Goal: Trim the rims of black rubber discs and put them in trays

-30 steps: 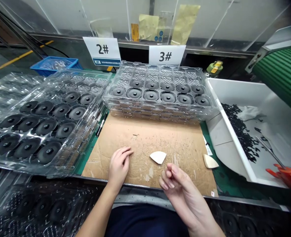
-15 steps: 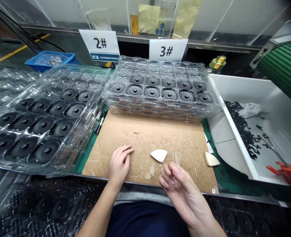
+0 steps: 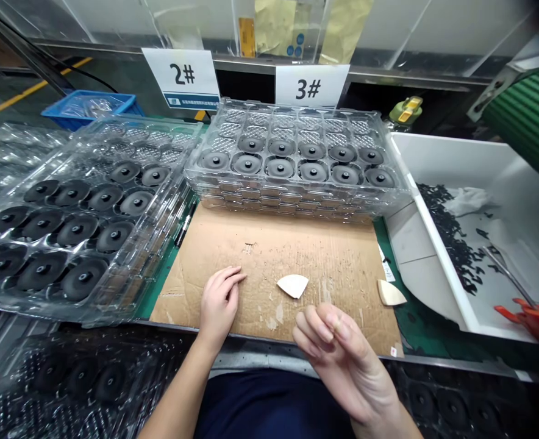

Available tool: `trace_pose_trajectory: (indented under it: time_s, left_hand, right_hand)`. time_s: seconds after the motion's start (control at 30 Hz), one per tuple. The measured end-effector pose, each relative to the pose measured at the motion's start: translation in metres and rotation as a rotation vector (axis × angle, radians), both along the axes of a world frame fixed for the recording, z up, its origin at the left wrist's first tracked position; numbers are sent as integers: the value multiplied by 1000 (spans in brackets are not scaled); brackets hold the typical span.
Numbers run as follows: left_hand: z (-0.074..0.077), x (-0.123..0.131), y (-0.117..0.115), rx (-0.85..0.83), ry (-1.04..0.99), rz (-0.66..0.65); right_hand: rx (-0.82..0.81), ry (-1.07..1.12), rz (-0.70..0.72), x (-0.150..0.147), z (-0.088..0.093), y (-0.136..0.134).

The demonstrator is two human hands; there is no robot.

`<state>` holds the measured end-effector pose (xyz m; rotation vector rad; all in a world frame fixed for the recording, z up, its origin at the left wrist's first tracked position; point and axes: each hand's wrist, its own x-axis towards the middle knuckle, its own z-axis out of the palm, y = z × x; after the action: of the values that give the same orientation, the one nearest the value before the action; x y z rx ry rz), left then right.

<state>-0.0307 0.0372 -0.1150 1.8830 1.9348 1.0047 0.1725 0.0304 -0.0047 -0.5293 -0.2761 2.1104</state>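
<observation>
My left hand (image 3: 219, 302) lies on the cardboard sheet (image 3: 260, 235), palm down with its fingers stretched out, holding nothing. Raised over the front edge of the cardboard, my right hand (image 3: 342, 353) has its fingers curled and thumb and forefinger pinched together. Whether anything tiny sits between those fingertips I cannot make out. A white, rounded-triangle piece (image 3: 292, 285) rests on the cardboard between the hands, nearer the right one and apart from both. Another pale wedge-shaped piece (image 3: 391, 293) lies at the cardboard's right edge.
Clear trays with black round parts stand stacked at the back (image 3: 297, 189) and left (image 3: 127, 268). On the right, a white bin (image 3: 438, 256) holds small black bits and orange-handled pliers (image 3: 528, 314). A black pen (image 3: 185, 225) lies left of the cardboard.
My right hand has turned slightly, its pinched fingertips shifting a little to the right and down. The left hand stays put on the cardboard. The view has moved slightly.
</observation>
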Motion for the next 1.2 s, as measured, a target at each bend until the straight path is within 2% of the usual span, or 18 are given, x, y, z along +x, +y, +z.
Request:
trace_pose_trajectory:
  time_s: [0.57, 0.7, 0.77, 0.87, 0.97, 1.07, 1.2]
  left_hand:
    - [0, 1, 1, -11, 35, 11]
    - [-1, 0, 0, -17, 63, 12]
    - [-1, 0, 0, -16, 72, 10]
    - [0, 1, 2, -8, 78, 5]
    - [1, 1, 4, 2, 79, -6]
    - [2, 2, 7, 0, 84, -16]
    - [2, 3, 7, -7, 102, -23]
  right_hand:
    - [-45, 45, -63, 10, -6, 2]
    - [-42, -52, -79, 18, -12, 0]
    - [-21, -243, -74, 32, -19, -4]
    - [79, -917, -97, 72, -40, -12]
    - [121, -1527, -231, 123, -64, -23]
    - [92, -1801, -324, 159, -82, -29]
    - [165, -1971, -259, 174, -94, -31]
